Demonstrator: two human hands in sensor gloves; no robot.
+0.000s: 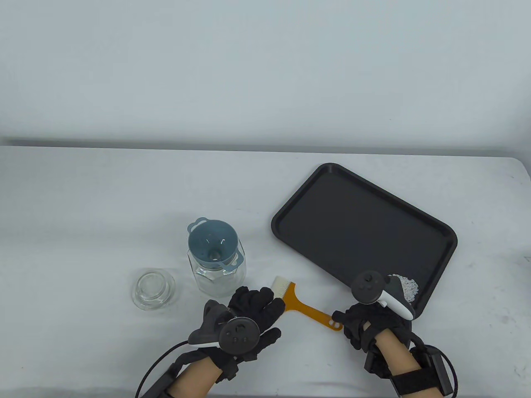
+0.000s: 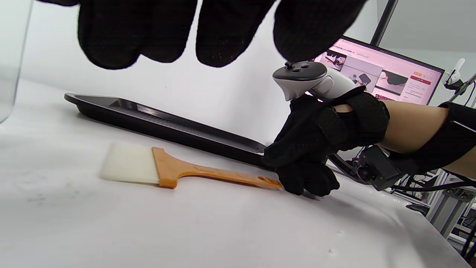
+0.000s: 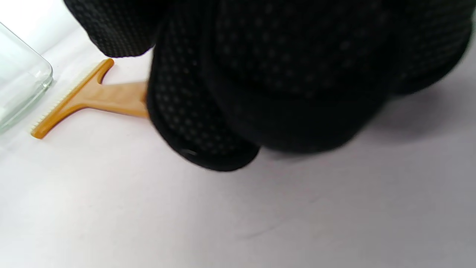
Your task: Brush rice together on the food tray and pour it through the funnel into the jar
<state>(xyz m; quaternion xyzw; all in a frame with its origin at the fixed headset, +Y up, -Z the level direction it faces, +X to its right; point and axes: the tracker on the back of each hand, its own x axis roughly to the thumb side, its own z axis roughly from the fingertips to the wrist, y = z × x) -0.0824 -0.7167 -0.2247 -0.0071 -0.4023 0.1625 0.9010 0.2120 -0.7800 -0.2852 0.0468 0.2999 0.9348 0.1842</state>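
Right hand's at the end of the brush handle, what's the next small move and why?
Probably close the right hand on the brush handle and lift it. The brush lies flat on the table beside the tray, the fingers only reach its end, and the rice sits in the tray's near corner.

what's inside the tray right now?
The tray holds one small heap of rice in its near right corner. The right hand and its tracker cover part of that corner, so more rice may lie hidden there. The rest looks bare.
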